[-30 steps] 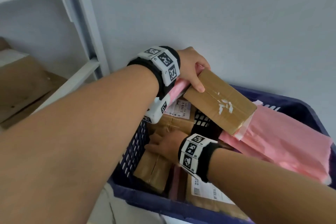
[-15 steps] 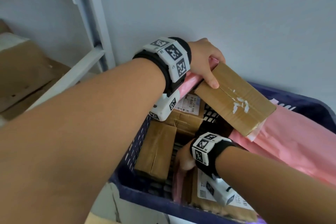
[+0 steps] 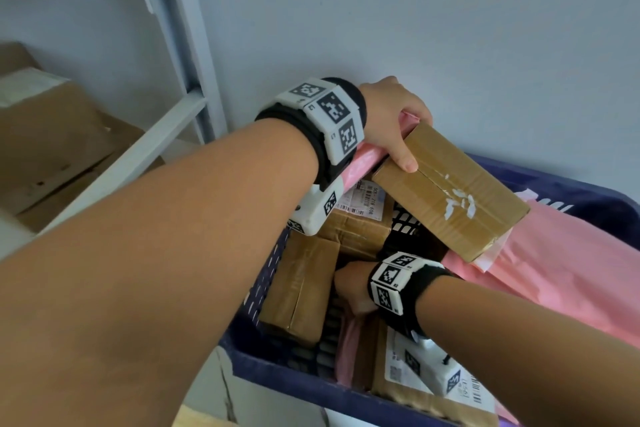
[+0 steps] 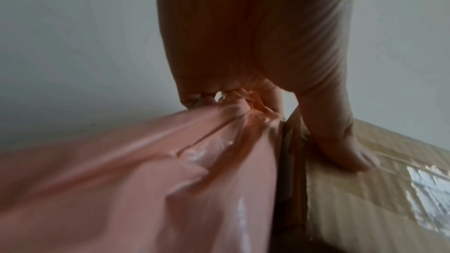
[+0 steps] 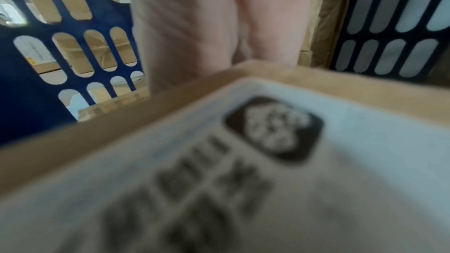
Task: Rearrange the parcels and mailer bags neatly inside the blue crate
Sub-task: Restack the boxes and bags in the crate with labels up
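The blue crate (image 3: 277, 374) stands against the wall, full of brown parcels. My left hand (image 3: 391, 121) holds a pink mailer bag (image 3: 554, 270) and a taped brown parcel (image 3: 450, 191) together above the crate's far side. In the left wrist view the fingers (image 4: 255, 45) bunch the pink bag (image 4: 121, 180) and the thumb presses the parcel (image 4: 377, 189). My right hand (image 3: 353, 288) reaches down between an upright brown parcel (image 3: 298, 288) and a labelled parcel (image 3: 408, 388). Its fingers are hidden behind the labelled parcel's (image 5: 243, 180) edge.
Another labelled parcel (image 3: 356, 218) lies at the crate's back left, under my left wrist. A grey shelf frame (image 3: 180, 28) with cardboard boxes (image 3: 52, 135) stands to the left. The slotted crate wall (image 5: 29, 113) is close to my right hand (image 5: 219, 26).
My right hand has left the top of the upright parcel and sunk deeper into the crate beside it. My left hand keeps its hold on the pink bag and the taped parcel.
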`<action>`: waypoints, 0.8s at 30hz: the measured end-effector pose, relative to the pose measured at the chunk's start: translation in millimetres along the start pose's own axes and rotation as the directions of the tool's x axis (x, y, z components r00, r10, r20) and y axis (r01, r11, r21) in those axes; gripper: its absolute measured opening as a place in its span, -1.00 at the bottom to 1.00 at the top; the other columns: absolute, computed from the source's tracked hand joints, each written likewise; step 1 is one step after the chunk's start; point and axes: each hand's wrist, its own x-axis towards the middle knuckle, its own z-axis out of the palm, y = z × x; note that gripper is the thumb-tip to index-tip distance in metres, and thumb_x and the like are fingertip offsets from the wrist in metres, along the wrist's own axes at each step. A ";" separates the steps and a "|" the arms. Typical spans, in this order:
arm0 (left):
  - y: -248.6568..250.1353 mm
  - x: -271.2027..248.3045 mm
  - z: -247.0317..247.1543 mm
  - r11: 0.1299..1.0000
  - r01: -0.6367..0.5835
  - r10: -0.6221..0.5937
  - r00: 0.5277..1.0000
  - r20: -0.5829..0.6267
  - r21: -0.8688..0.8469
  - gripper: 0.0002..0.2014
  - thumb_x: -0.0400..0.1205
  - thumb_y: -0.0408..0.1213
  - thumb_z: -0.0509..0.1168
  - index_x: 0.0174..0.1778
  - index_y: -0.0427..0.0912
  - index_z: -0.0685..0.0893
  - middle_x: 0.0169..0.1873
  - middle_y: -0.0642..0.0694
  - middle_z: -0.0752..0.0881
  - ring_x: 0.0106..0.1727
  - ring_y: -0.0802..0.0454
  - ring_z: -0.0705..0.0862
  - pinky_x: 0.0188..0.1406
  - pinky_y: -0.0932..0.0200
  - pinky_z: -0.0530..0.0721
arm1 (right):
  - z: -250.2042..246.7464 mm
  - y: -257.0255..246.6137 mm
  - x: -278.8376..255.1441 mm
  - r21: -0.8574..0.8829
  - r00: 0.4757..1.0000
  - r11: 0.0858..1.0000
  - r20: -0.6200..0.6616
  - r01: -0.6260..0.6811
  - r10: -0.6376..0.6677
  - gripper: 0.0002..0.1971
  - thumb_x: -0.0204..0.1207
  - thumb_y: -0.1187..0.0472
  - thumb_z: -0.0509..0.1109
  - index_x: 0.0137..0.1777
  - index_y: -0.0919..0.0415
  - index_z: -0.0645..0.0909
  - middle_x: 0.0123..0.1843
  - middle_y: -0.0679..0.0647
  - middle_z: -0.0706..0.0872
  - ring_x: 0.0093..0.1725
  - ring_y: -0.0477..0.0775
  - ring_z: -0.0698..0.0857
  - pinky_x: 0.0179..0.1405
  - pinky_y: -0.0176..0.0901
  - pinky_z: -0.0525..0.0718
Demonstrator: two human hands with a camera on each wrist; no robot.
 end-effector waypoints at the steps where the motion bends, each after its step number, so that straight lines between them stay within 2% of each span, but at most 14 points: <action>1: 0.3 -0.8 0.0 1.000 0.003 -0.003 1.000 0.001 -0.002 -0.28 0.34 0.11 0.56 0.44 0.28 0.50 0.32 -0.02 0.39 0.37 -0.02 0.44 0.36 0.00 0.48 | 0.7 1.6 -0.9 -0.030 1.000 1.000 0.018 0.004 -0.003 -0.73 0.54 0.22 0.42 0.22 0.24 0.65 -0.19 0.11 0.58 -0.11 0.13 0.55 -0.12 -0.10 0.49; 3: 0.9 -2.1 0.0 1.000 0.011 -0.011 1.000 0.001 -0.004 -0.28 0.33 0.11 0.57 0.43 0.28 0.51 0.32 -0.02 0.39 0.37 -0.02 0.45 0.38 -0.01 0.48 | -2.1 -2.6 -8.0 -0.126 0.994 0.992 0.108 -0.014 0.028 -0.95 0.53 0.22 0.44 -0.12 0.16 0.63 -0.37 0.00 0.45 -0.27 0.07 0.50 -0.27 -0.13 0.51; 5: 1.7 -3.4 -0.1 1.000 0.018 -0.018 1.000 0.004 -0.010 -0.27 0.32 0.10 0.58 0.43 0.28 0.50 0.33 -0.01 0.39 0.38 -0.03 0.45 0.41 -0.06 0.48 | -6.3 -8.7 -12.5 -0.239 0.991 0.971 0.131 0.032 -0.001 -0.70 0.50 0.27 0.46 -0.41 0.17 0.47 -0.43 0.03 0.46 -0.43 0.03 0.47 -0.48 -0.19 0.48; 6: 2.0 -3.9 -0.3 1.000 0.018 -0.018 1.000 0.004 -0.014 -0.27 0.32 0.09 0.58 0.43 0.28 0.50 0.33 -0.01 0.39 0.39 -0.03 0.44 0.42 -0.07 0.48 | -9.9 -11.1 -16.3 -0.324 0.997 0.945 0.068 0.056 -0.036 -0.67 0.49 0.29 0.46 -0.45 0.18 0.43 -0.43 0.05 0.49 -0.45 0.04 0.48 -0.51 -0.19 0.47; 8: 2.4 -4.6 -0.6 1.000 0.018 -0.017 1.000 0.006 -0.022 -0.29 0.34 0.07 0.58 0.43 0.27 0.51 0.32 -0.01 0.39 0.39 -0.02 0.44 0.41 -0.04 0.48 | -22.5 -19.4 -31.4 -0.471 0.970 0.879 -0.174 0.071 -0.171 -0.83 0.53 0.31 0.39 -0.29 0.24 0.55 -0.30 0.11 0.60 -0.33 0.15 0.60 -0.45 -0.14 0.48; 9: 2.3 -4.7 -1.4 1.000 0.016 -0.016 1.000 0.008 -0.026 -0.30 0.34 0.05 0.58 0.43 0.26 0.52 0.30 0.00 0.38 0.39 -0.01 0.44 0.41 -0.02 0.47 | -25.6 -21.7 -35.1 -0.530 0.930 0.842 -0.251 0.100 -0.269 -0.96 0.55 0.33 0.35 -0.04 0.26 0.61 -0.10 0.15 0.67 -0.18 0.21 0.67 -0.40 -0.11 0.50; 11: 2.3 -4.8 -3.2 0.999 0.013 -0.012 1.000 0.015 -0.037 -0.31 0.36 0.02 0.59 0.43 0.25 0.53 0.26 0.01 0.37 0.38 0.00 0.43 0.40 0.00 0.46 | -26.5 -25.0 -31.4 -0.608 0.846 0.780 -0.329 0.150 -0.419 -0.54 0.51 0.36 0.39 0.41 0.24 0.44 0.29 0.21 0.57 0.19 0.26 0.62 -0.27 -0.04 0.60; 13: 2.3 -5.0 -4.6 0.999 0.014 -0.012 1.000 0.022 -0.052 -0.31 0.37 0.00 0.59 0.44 0.23 0.53 0.22 0.03 0.35 0.34 0.03 0.42 0.38 0.04 0.45 | -21.4 -27.7 -18.3 -0.604 0.766 0.761 -0.366 0.236 -0.528 -0.37 0.36 0.37 0.53 0.45 0.23 0.46 0.34 0.22 0.59 0.35 0.28 0.55 -0.04 0.12 0.72; 15: 2.6 -5.2 -5.3 0.998 0.010 -0.009 1.000 0.024 -0.058 -0.31 0.39 -0.01 0.58 0.45 0.22 0.52 0.19 0.05 0.33 0.27 0.08 0.39 0.30 0.11 0.43 | -16.9 -29.5 -2.8 -0.597 0.715 0.745 -0.377 0.298 -0.588 -0.45 0.21 0.34 0.64 0.25 0.25 0.66 0.12 0.19 0.74 0.24 0.27 0.64 -0.09 0.18 0.75; 16: 3.0 -5.4 -5.3 0.998 0.007 -0.005 1.000 0.025 -0.060 -0.32 0.40 -0.02 0.57 0.46 0.21 0.52 0.19 0.06 0.32 0.24 0.10 0.38 0.26 0.13 0.41 | -16.2 -29.9 2.9 -0.599 0.707 0.745 -0.388 0.294 -0.591 -0.51 0.22 0.31 0.64 0.20 0.24 0.69 0.08 0.17 0.75 0.20 0.26 0.65 -0.11 0.14 0.74; 17: 3.1 -5.4 -5.2 0.998 0.004 -0.003 1.000 0.024 -0.062 -0.32 0.40 -0.03 0.57 0.46 0.20 0.52 0.18 0.06 0.32 0.22 0.11 0.37 0.23 0.15 0.41 | -18.4 -33.0 1.7 -0.581 0.738 0.765 -0.381 0.278 -0.557 -0.53 0.30 0.28 0.60 0.24 0.22 0.68 0.14 0.19 0.73 0.20 0.27 0.64 -0.06 0.13 0.72; 19: 2.6 -5.7 -4.5 0.998 0.002 0.000 1.000 0.025 -0.066 -0.32 0.39 -0.03 0.58 0.46 0.20 0.53 0.19 0.06 0.33 0.23 0.10 0.38 0.21 0.15 0.41 | -18.2 -35.4 -1.3 -0.563 0.791 0.788 -0.352 0.248 -0.500 -0.46 0.45 0.21 0.48 0.46 0.17 0.50 0.37 0.23 0.57 0.30 0.30 0.56 0.11 0.14 0.62; 21: 2.1 -5.9 -4.0 0.998 0.009 -0.007 1.000 0.024 -0.063 -0.32 0.38 -0.01 0.58 0.44 0.22 0.54 0.24 0.03 0.36 0.30 0.06 0.41 0.27 0.11 0.44 | -10.5 -30.5 -4.0 -0.614 0.827 0.770 -0.334 0.174 -0.453 -0.40 0.52 0.18 0.40 0.55 0.10 0.31 0.50 0.22 0.39 0.40 0.28 0.43 0.14 0.11 0.57; 24: 1.7 -5.3 -3.8 0.998 0.013 -0.011 1.000 0.024 -0.056 -0.32 0.36 0.00 0.59 0.41 0.25 0.54 0.31 -0.01 0.37 0.38 -0.01 0.43 0.41 0.01 0.47 | -9.0 -25.3 -20.5 -0.667 0.828 0.734 -0.337 0.125 -0.448 -0.49 0.53 0.20 0.36 0.46 0.19 0.35 0.50 0.25 0.37 0.50 0.31 0.36 0.16 0.18 0.57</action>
